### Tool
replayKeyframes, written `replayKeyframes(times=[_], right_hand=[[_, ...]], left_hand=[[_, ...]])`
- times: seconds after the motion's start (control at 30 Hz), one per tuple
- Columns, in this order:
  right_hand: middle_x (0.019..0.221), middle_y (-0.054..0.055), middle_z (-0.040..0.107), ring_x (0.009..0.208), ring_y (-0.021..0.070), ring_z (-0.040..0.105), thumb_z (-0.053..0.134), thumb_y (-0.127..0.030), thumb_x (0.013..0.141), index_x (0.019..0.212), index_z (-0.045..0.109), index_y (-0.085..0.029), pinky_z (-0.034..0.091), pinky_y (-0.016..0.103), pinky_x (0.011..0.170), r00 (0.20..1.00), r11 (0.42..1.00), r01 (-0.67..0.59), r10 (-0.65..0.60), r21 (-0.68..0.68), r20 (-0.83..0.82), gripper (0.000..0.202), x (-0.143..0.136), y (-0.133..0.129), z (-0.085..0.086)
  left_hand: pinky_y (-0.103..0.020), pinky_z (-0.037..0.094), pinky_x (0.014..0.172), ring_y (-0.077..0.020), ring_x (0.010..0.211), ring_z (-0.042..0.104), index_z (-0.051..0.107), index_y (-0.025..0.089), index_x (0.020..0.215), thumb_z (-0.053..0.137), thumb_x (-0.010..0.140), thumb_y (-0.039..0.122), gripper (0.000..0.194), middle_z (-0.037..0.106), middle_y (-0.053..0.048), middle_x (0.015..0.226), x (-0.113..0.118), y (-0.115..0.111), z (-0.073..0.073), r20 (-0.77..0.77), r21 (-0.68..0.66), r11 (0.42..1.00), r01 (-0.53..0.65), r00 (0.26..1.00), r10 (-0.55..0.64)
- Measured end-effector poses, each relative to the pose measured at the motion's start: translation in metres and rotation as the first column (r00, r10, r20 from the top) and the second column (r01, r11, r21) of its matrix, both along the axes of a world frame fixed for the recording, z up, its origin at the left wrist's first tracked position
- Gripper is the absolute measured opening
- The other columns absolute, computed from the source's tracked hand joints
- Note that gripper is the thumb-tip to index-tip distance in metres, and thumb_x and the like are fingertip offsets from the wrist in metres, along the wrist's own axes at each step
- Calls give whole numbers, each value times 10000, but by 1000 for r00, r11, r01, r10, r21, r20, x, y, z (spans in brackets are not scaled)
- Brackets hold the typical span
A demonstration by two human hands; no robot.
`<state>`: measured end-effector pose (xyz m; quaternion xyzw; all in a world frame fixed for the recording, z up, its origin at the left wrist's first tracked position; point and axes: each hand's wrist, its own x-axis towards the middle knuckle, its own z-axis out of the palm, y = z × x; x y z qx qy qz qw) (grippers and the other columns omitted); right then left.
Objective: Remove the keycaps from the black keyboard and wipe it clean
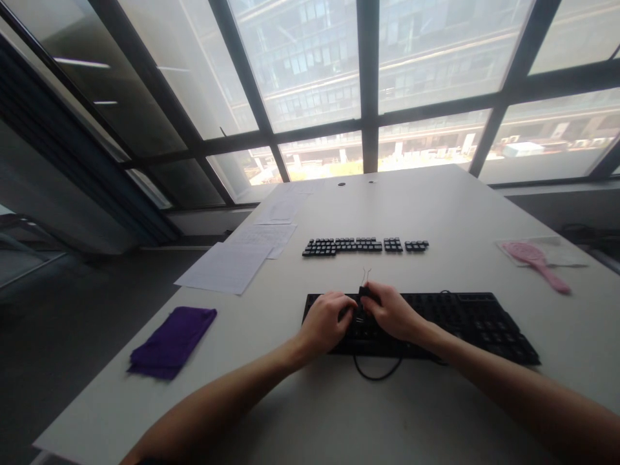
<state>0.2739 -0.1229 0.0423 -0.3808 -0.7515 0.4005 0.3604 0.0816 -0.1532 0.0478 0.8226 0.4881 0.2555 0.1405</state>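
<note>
A black keyboard (453, 323) lies on the white table in front of me, slightly askew, with its right-hand part uncovered by my hands. My right hand (393, 314) pinches a keycap puller (363, 292) above the keyboard; its two thin wire prongs point up and away from me. Close beside it, my left hand (327, 319) is closed over the keyboard's left part, thumb and fingertips drawn together near the puller. Whatever those left fingertips hold is too small to make out. Beyond the keyboard, loose black keycaps (358, 245) stand in rows, sorted into groups.
A folded purple cloth (173, 342) lies at the left, with paper sheets (225, 266) behind it. On the right, a pink hairbrush (535, 259) rests partly on a clear plastic bag (566, 252). The keyboard's cable (378, 377) loops out at the front. Windows line the table's far end.
</note>
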Motion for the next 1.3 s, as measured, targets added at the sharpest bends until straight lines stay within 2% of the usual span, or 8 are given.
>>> replayKeyframes(times=[0.13, 0.43, 0.63, 0.73, 0.87, 1.03, 1.13, 1.3], right_hand=[[720, 1, 636, 676, 161, 538, 515, -175, 891, 789, 558, -181, 377, 266, 626, 995, 996, -76, 73, 47, 67, 111, 0, 0, 4], [811, 34, 663, 699, 175, 567, 497, -117, 882, 883, 597, -198, 425, 282, 653, 987, 977, -158, 153, 141, 43, 129, 10, -7, 2], [816, 60, 667, 725, 191, 562, 510, -55, 831, 901, 647, -213, 429, 306, 720, 962, 894, -255, 194, 368, 195, 220, 9, -15, -6], [802, 60, 667, 719, 190, 574, 504, -60, 833, 850, 637, -204, 430, 297, 696, 980, 923, -166, 117, 348, 159, 197, 8, -19, -8], [766, 29, 675, 695, 176, 604, 518, -106, 855, 809, 629, -192, 448, 282, 675, 999, 991, -26, 30, 129, -24, 147, 7, -19, -8], [681, 6, 659, 654, 171, 595, 543, -144, 833, 772, 640, -177, 450, 267, 613, 986, 996, 50, -61, -71, -154, 119, 9, -13, -12], [677, 6, 656, 640, 170, 593, 546, -166, 845, 779, 634, -181, 450, 271, 610, 981, 995, 81, -90, -60, -174, 111, 9, -13, -13], [739, 29, 665, 688, 182, 597, 548, -185, 875, 815, 625, -194, 453, 301, 684, 985, 984, 125, -108, 125, -134, 98, 6, -21, -10]], left_hand=[[-344, 475, 848, -214, 898, 614, 687, 220, 873, 572, 851, 116, 156, 685, -49, 908, 3, -6, -8, 18, -17, 1000, 3, 1000, -2], [-338, 479, 841, -206, 887, 618, 674, 220, 831, 565, 856, 149, 132, 687, -40, 900, 1, 1, -6, 125, -111, 994, 8, 992, 6], [-338, 470, 857, -201, 867, 597, 668, 211, 812, 548, 778, 87, 176, 661, -34, 839, 3, -2, 2, 79, -134, 986, 95, 993, -85], [-364, 470, 882, -217, 892, 598, 696, 219, 855, 648, 775, 169, 107, 672, -46, 894, 3, -3, 4, 61, -136, 981, 136, 990, -128], [-367, 478, 851, -232, 910, 605, 731, 238, 828, 787, 748, 321, 128, 682, -47, 914, 2, 0, -3, 76, -148, 985, 85, 994, -75], [-356, 493, 846, -219, 903, 636, 751, 254, 888, 771, 784, 313, 121, 689, -45, 919, 3, 2, -7, 160, -184, 981, 54, 987, -24], [-367, 498, 853, -220, 907, 640, 733, 244, 923, 727, 829, 294, 107, 700, -55, 931, 6, 0, -5, 192, -155, 986, 64, 981, -33], [-386, 504, 860, -230, 924, 623, 680, 247, 993, 708, 849, 273, 149, 699, -53, 943, 6, -4, -7, 157, -21, 999, 48, 987, -44]])
